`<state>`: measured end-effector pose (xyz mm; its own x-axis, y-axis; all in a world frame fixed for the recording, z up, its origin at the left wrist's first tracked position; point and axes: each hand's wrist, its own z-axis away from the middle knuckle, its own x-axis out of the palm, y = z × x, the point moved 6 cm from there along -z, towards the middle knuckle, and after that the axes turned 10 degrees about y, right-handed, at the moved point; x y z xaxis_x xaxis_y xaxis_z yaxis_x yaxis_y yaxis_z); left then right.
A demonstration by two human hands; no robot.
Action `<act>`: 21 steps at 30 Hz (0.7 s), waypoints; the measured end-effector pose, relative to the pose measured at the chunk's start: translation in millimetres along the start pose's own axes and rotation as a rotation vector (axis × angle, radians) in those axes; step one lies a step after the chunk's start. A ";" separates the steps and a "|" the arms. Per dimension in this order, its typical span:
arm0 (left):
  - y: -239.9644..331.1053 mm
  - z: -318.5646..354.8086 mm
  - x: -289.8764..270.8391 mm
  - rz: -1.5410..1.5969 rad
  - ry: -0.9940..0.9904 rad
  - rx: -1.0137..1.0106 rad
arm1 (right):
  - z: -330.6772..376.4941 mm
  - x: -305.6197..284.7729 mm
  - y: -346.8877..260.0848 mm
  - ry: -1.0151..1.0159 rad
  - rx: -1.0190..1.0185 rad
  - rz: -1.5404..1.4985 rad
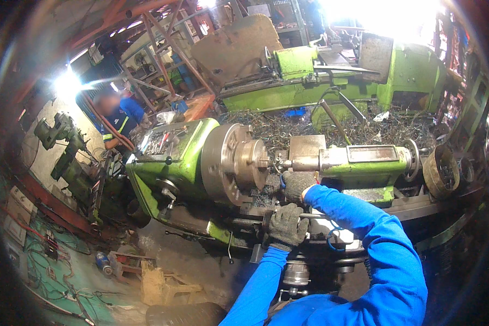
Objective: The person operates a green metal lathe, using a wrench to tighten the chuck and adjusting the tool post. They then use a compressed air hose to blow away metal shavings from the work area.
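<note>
A green lathe (358,173) stands in front of me. Its large round chuck (223,160) is at the left and holds a stepped metal workpiece (252,157). The tailstock (364,160) is at the right, its tip near the workpiece. My right hand (300,186), in a dark grey glove, is closed beside the tool post area, just below the tailstock tip; what it grips is hidden. Lower down, my left hand (287,226), gloved too, curls its fingers at the carriage, next to a metal bar handle (312,215). Its grip is partly hidden.
Metal shavings (304,127) heap behind the lathe, before a second green machine (288,98). Small tools lie on the headstock top (168,138). A person (117,119) is at the far left. A bucket (441,171) sits at the right; a wooden stand (165,285) is on the floor.
</note>
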<state>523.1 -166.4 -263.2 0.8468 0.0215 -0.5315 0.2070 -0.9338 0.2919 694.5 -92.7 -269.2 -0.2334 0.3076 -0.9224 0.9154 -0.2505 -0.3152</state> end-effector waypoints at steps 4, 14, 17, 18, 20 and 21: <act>-1.2 1.2 0.9 0.001 0.006 0.013 | 2.1 -3.2 -2.8 0.043 -0.019 -0.001; -1.0 1.1 1.4 0.000 -0.016 0.000 | 0.3 -0.7 0.3 0.069 -0.022 0.013; 1.7 -2.1 -4.5 -0.013 0.019 0.013 | 3.6 -12.1 -9.6 0.088 -0.034 0.018; 1.6 -2.8 -7.0 -0.020 0.035 0.019 | 4.5 -16.8 -14.8 0.100 -0.040 0.016; 3.0 -4.6 -4.2 0.004 0.033 0.023 | 2.8 -10.9 -6.3 0.075 -0.021 0.018; 3.9 -5.1 -2.8 0.016 0.031 0.025 | 2.7 -8.6 -2.3 0.063 -0.011 0.018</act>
<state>524.0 -168.2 -256.5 0.8647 0.0176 -0.5020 0.1816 -0.9427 0.2799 693.5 -97.3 -261.1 -0.1958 0.3604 -0.9120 0.9230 -0.2464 -0.2955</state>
